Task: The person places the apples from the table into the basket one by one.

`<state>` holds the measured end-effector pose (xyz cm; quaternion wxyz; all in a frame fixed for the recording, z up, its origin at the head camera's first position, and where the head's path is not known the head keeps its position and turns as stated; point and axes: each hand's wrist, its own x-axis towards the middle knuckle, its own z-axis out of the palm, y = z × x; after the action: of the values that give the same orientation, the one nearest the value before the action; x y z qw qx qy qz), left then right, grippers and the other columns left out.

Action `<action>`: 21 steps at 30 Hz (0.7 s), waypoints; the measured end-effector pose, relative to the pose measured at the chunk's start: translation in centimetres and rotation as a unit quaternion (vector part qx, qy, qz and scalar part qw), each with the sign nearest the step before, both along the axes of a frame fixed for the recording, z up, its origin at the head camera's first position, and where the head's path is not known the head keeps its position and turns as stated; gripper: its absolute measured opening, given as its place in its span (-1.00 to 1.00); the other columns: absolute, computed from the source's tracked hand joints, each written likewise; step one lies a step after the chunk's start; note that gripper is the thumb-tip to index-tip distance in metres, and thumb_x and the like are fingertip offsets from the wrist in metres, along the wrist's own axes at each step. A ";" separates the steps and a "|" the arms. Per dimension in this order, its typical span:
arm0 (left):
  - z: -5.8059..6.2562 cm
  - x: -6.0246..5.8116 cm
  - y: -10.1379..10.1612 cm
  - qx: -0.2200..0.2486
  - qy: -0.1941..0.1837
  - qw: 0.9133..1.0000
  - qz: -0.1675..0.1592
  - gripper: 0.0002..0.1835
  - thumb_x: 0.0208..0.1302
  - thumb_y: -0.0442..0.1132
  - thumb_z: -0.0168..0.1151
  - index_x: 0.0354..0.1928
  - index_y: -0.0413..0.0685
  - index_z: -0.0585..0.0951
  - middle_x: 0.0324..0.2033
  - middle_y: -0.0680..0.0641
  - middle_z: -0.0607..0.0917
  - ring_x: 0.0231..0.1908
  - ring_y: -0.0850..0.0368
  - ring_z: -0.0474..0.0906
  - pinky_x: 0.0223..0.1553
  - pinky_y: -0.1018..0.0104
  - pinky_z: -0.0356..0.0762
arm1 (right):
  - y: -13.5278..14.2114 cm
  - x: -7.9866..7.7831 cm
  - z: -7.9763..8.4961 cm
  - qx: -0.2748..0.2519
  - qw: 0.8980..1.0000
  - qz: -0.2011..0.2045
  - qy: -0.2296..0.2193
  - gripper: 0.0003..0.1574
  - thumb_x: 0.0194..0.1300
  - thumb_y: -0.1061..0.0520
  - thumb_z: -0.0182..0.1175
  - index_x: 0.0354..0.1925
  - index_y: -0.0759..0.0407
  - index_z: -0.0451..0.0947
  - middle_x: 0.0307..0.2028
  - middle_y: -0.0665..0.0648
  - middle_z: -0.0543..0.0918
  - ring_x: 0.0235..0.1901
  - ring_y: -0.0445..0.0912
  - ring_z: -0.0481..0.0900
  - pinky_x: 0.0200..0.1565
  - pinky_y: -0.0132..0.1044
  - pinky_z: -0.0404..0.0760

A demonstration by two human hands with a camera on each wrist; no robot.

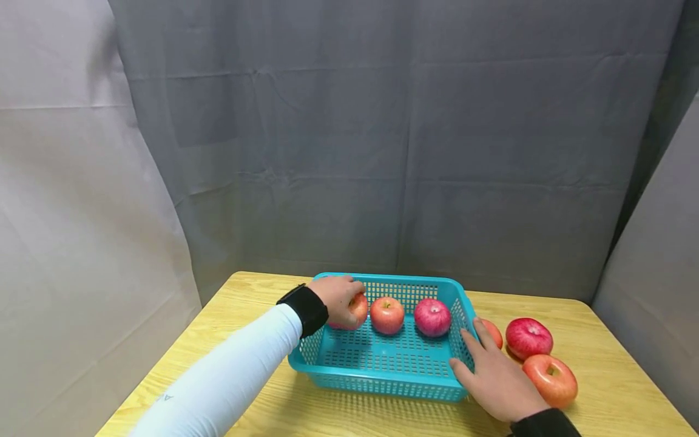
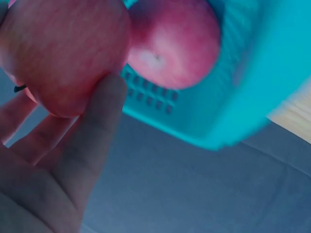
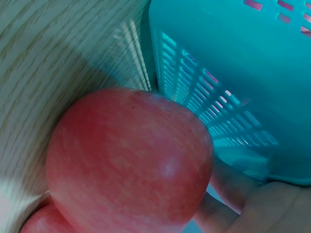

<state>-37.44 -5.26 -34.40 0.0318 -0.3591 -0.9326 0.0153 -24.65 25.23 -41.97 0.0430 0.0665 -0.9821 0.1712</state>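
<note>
My left hand reaches into the left end of a turquoise plastic basket. It grips a red apple, with the thumb on one side and fingers on the other. A pinker apple sits right beside it, against the basket wall; in the head view the hand mostly covers that one. Farther right inside the basket are a light red apple and a deep pink apple. My right hand has its fingers spread at the basket's right rim, next to a red apple outside.
Right of the basket, a dark pink apple and an orange-red apple lie on the wooden table. Grey cloth hangs behind the table, with pale cloth at the left side.
</note>
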 end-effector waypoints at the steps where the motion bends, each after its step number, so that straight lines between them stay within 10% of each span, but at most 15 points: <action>1: -0.2 0.1 0.4 0.004 -0.004 1.000 -0.005 -0.44 -0.05 0.08 0.30 0.05 0.08 0.55 -0.28 0.09 0.56 -0.42 0.19 0.42 -0.43 0.33 0.46 | 0.0 0.0 0.0 0.000 1.000 -0.001 0.000 0.09 0.27 -0.53 -0.15 0.36 0.29 0.19 0.41 0.39 -0.06 0.23 0.31 0.15 -0.23 0.14 0.64; 21: -4.0 0.8 1.8 -0.054 -0.003 0.998 -0.021 -0.48 -0.08 0.05 0.39 0.01 0.18 0.57 -0.35 0.14 0.56 -0.41 0.26 0.39 -0.41 0.37 0.43 | -0.9 0.2 0.3 -0.005 1.000 0.006 -0.004 0.03 0.27 -0.53 -0.16 0.34 0.20 0.24 0.42 0.35 -0.09 0.22 0.28 0.19 -0.20 0.17 0.62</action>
<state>-36.64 -3.48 -38.40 0.0097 -0.3796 -0.9229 0.0635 -24.48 24.36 -41.63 0.0386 0.0714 -0.9809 0.1768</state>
